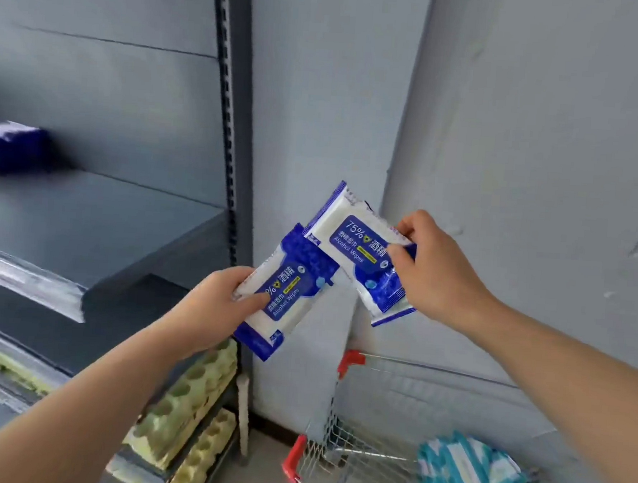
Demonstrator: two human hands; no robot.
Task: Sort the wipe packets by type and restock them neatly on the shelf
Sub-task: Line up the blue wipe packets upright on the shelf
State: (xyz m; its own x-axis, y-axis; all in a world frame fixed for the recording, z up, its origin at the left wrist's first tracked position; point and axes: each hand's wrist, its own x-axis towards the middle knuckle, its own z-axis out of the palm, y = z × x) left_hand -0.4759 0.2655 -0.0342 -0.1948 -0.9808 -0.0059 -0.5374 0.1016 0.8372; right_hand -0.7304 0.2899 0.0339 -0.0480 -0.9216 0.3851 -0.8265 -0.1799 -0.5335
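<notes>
Left hand (214,304), right hand (439,271) pinch wipe packets (302,274).

Lighting was even, cool and moderately bright, without hard shadows or glare. Motion blur smeared the shelf edge (27,283) and the stacked packets (11,148) at far left. Print on the right-hand packet (362,244) read clearly; the left-hand packet (287,303) was softer.

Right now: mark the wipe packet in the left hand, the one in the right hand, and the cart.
left-hand packet (291,289): head view, middle of its blue label.
right-hand packet (358,243): head view, middle of its printed label.
cart (350,359): head view, red handle end.
</notes>
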